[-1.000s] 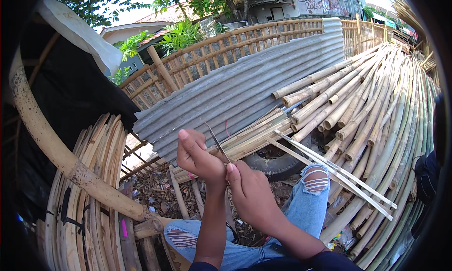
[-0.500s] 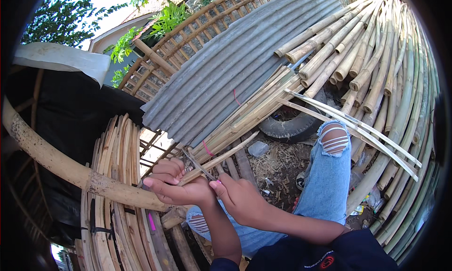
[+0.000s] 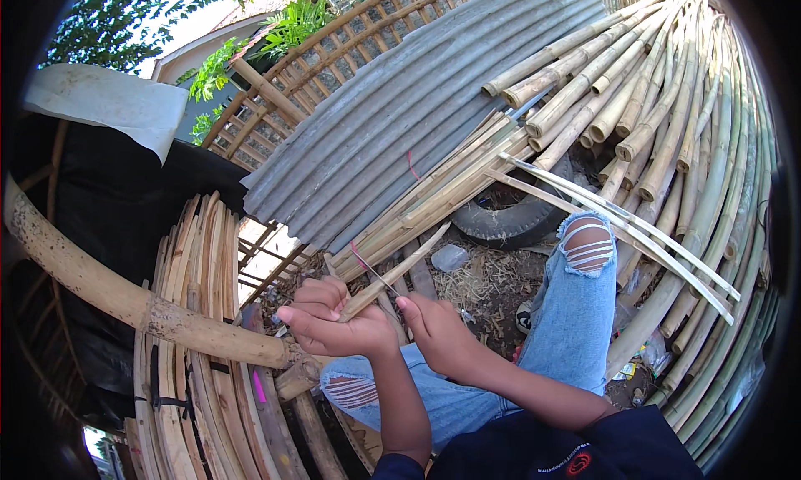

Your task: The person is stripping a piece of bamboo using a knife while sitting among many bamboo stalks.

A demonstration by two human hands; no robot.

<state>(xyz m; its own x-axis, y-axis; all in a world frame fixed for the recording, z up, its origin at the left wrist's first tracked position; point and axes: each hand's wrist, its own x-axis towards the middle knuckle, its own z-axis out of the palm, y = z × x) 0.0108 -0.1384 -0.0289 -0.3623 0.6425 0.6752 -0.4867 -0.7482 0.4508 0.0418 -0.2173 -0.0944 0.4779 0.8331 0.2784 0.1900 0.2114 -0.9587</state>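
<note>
**Slim grey metal blade [image 3: 385,281] crosses a tan, tapering bamboo strip [image 3: 413,261]**

Nearest, a dark navy shirt [image 3: 534,447] with a red emblem and ripped light-blue jeans [image 3: 576,326] frame the work. The left hand [image 3: 344,326] is closed, its fingers curled around the lower end of the strip, which slants up and away to the right in front of the body. The right hand [image 3: 442,334] is closed too, its thumb at the base of the blade; the grip hides any handle. Whether the edge bites into the strip cannot be told.

On the left, a thick, speckled tan bamboo pole [image 3: 92,280] passes over a stack of pale split-bamboo slats [image 3: 179,355] bound with black ties. Beyond the hands lie a bundle of long straw-coloured bamboo splits [image 3: 455,180] with a pink tie and a worn black rubber tyre [image 3: 509,224]. Round yellow-green bamboo poles [image 3: 642,138] fan out on the right. Farther off, a grey corrugated sheet [image 3: 392,121] leans before a brown bamboo lattice fence [image 3: 359,38], with green leafy branches [image 3: 296,30] behind.
</note>
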